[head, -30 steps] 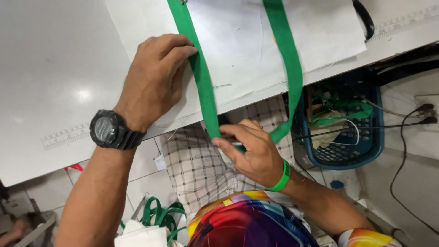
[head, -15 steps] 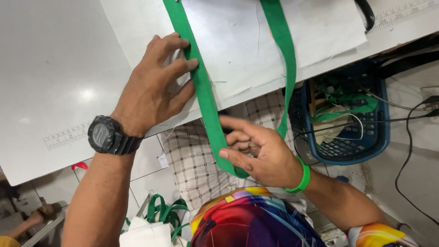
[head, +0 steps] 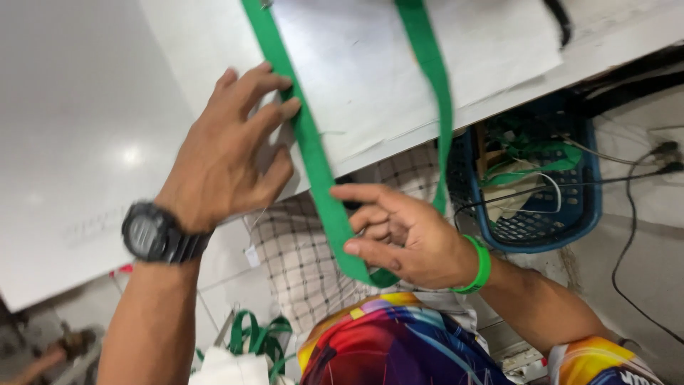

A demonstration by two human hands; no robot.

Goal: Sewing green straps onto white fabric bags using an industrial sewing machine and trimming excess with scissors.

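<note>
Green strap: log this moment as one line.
left hand: fingers pressing green strap on white table | right hand: holding strap loop below table edge | blue basket: beside table

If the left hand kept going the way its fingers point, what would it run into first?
The left hand points up and right across the white table. Its fingertips already seem to touch the green strap, so that comes first, then the white sheet.

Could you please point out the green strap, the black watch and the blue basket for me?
Green strap (head: 313,160): head view, on its left run across the table edge.
Black watch (head: 151,234): head view, on its face.
Blue basket (head: 570,214): head view, on its right wall.
</note>
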